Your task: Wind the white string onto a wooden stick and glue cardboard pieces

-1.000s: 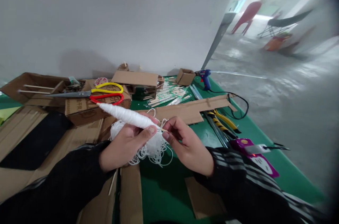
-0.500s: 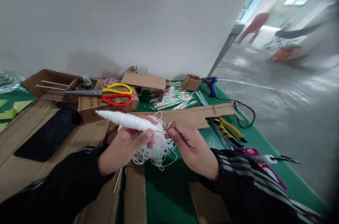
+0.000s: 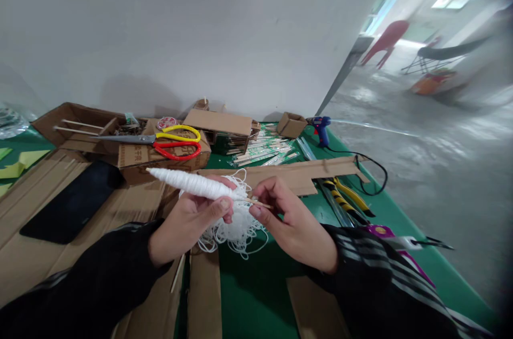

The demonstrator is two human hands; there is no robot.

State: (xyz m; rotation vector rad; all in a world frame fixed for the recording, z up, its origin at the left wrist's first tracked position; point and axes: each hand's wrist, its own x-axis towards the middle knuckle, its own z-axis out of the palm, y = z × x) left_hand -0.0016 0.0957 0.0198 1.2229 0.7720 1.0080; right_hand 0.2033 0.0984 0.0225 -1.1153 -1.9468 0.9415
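The string roll (image 3: pixel 192 183) is white, and so is the loose string (image 3: pixel 236 227). The table (image 3: pixel 248 285) is green. The cardboard (image 3: pixel 132 205) is brown. The scissors (image 3: pixel 176 141) have one yellow handle and one red. The glue gun (image 3: pixel 321 128) is blue. The pliers (image 3: pixel 344 197) are yellow with black stripes.

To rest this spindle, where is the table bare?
Bare green tabletop lies nearer than the tangled white string, between a long brown cardboard strip and a flat brown cardboard piece. Crowded: the back by yellow-and-red-handled scissors, the right edge by yellow-black pliers.
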